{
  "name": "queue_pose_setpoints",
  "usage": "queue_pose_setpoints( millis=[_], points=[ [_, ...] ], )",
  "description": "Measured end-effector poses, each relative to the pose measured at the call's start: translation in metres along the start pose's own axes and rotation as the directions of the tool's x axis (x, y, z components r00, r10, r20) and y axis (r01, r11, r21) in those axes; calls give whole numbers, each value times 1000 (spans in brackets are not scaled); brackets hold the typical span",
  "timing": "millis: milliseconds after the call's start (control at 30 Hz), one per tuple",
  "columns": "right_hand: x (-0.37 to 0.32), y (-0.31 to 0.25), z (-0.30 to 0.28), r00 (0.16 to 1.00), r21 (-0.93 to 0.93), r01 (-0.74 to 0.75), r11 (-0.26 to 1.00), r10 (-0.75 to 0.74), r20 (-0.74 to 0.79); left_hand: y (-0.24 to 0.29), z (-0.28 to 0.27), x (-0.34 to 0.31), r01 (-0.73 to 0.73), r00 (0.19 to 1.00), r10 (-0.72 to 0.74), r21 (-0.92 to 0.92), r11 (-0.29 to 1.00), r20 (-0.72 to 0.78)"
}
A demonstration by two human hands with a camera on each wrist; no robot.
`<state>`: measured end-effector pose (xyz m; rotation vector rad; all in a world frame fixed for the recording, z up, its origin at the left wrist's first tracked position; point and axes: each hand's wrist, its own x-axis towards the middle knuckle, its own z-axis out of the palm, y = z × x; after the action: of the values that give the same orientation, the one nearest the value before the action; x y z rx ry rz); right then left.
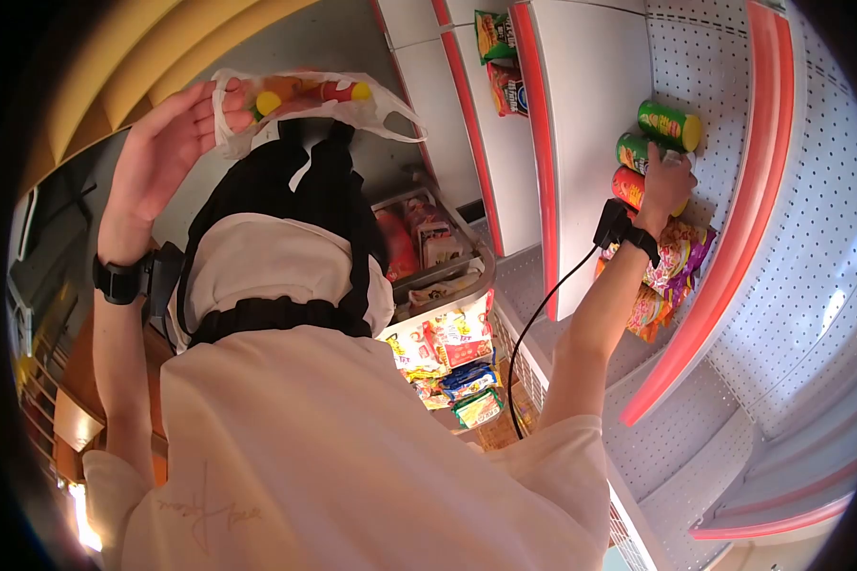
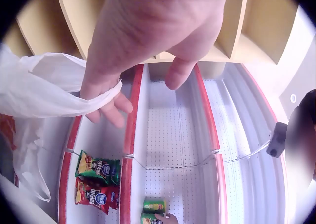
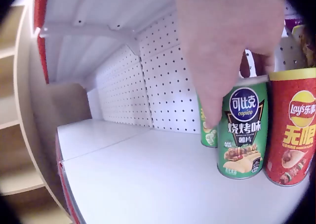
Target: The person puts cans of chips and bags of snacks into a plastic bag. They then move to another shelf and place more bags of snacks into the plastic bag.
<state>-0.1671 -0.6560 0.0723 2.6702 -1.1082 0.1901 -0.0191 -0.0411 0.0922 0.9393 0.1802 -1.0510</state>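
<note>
My right hand point(image 1: 669, 186) reaches onto a shelf and grips a green Copico chip can point(image 3: 242, 135) by its upper part. That can stands upright beside a red Lay's chip can point(image 3: 291, 130); another green can point(image 1: 669, 126) stands on its other side, partly hidden in the right wrist view. My left hand point(image 1: 167, 138) carries a white plastic bag point(image 2: 44, 86) by a handle looped over its loosely extended fingers, the thumb held apart. Inside the bag lie cans with yellow lids point(image 1: 268, 103). The other bag handle hangs loose.
Snack bags point(image 1: 671, 262) lie beside the cans on the same shelf. Green and red chip bags point(image 2: 98, 169) sit on a neighbouring shelf. Below are a basket of packaged food point(image 1: 428, 238) and several snack packs point(image 1: 447, 352). Red-edged shelf boards point(image 1: 543, 162) frame the reach.
</note>
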Motion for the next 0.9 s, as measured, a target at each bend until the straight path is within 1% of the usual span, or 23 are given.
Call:
queue_pose_setpoints(
  millis=[33,67,133,167,233,267,333,367,433,467,500,567,633,700,767,833,867,900],
  points=[
    [0,0,-3,1000,-34,-2,999,3,28,0,-3,-1,-5,1000,5,0,1000,0],
    [1,-1,-5,1000,-32,-1,999,2,24,1,-5,-3,-8,1000,8,4,1000,-20],
    [-2,-6,-17,999,44,33,998,-35,37,0,-5,-5,-14,999,14,7,1000,-41],
    [-4,-9,-22,999,45,35,998,-37,35,-1,-4,-6,-30,998,29,-9,1000,-63],
    [-11,-21,-37,999,105,-48,993,47,12,-2,-7,-5,-42,995,40,-25,999,-89],
    [-14,-22,-40,999,110,-47,993,46,15,-2,-11,-5,-32,997,31,-14,999,-75],
    [-20,-26,-47,995,338,72,938,-42,-95,-1,-13,-6,-19,998,19,2,1000,-65],
    [-25,-29,-49,995,342,70,937,-41,-92,-1,-11,-5,-29,997,29,-5,1000,-65],
    [-44,-59,-70,996,533,85,842,-64,-57,1,-5,-6,-37,997,36,-6,999,-67],
    [-57,-82,-87,997,544,41,838,-66,26,1,-3,-5,-29,997,29,-4,1000,-66],
    [-66,-95,-87,990,633,-43,773,-54,133,1,-1,-4,-23,998,22,0,1000,-65],
    [-86,-132,-77,972,771,62,633,-213,96,1,3,-3,-11,998,12,16,1000,-63],
    [-112,-171,-68,897,813,-84,576,-312,314,1,10,1,0,998,2,35,999,-58],
    [-135,-214,-54,829,780,-32,624,-420,370,0,20,5,-5,998,8,59,998,-62],
    [-160,-250,-18,774,802,74,593,-541,328,2,26,4,-3,999,6,89,996,-39],
    [-186,-284,2,775,842,150,519,-590,226,4,33,2,-3,1000,5,121,993,-20],
    [-194,-301,6,775,846,148,512,-591,222,5,37,2,-20,1000,19,124,992,6],
    [-202,-316,9,749,832,160,532,-614,249,6,40,0,-37,999,33,126,991,32]
  ],
)
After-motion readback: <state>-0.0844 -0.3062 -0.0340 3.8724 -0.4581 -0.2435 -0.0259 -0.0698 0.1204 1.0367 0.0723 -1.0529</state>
